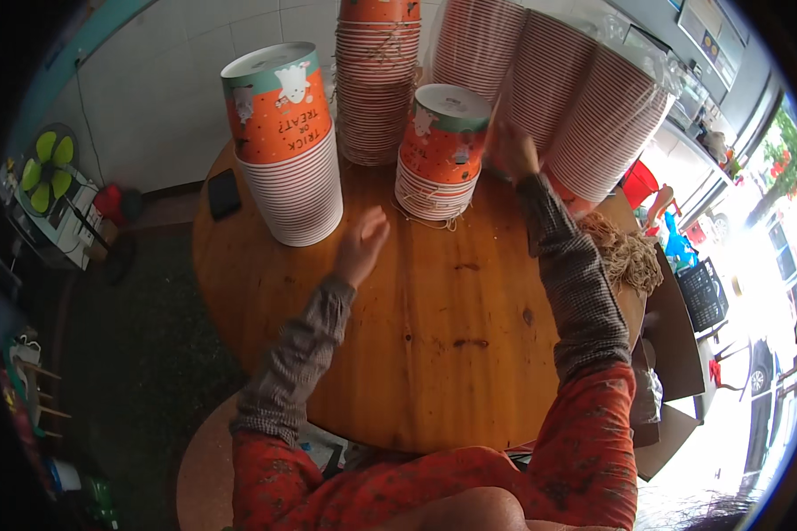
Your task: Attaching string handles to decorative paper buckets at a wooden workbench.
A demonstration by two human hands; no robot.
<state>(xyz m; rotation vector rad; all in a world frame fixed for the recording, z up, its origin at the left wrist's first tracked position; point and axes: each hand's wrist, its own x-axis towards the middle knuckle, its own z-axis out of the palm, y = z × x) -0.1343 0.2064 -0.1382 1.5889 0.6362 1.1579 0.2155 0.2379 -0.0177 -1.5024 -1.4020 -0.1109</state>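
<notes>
My left hand (363,243) is held above the wooden table, fingers stretched out and nothing in it. Just left of it stands a tall stack of upside-down paper buckets (294,190), orange and green with a white cartoon figure. A shorter stack of the same buckets (441,159) stands between my hands, with thin strings around its lower part. My right hand (517,152) reaches up beside the plastic-wrapped bucket stacks (607,124); its fingers are blurred, so I cannot tell whether they grip the wrapping. Behind, another tall bucket stack (376,106) has strings hanging on it.
A bundle of beige strings (627,255) lies at the right edge of the round wooden table (425,354). A dark phone-like object (224,194) lies at its left edge. Cardboard boxes (677,345) stand right of the table. A green-bladed fan (49,170) is at far left.
</notes>
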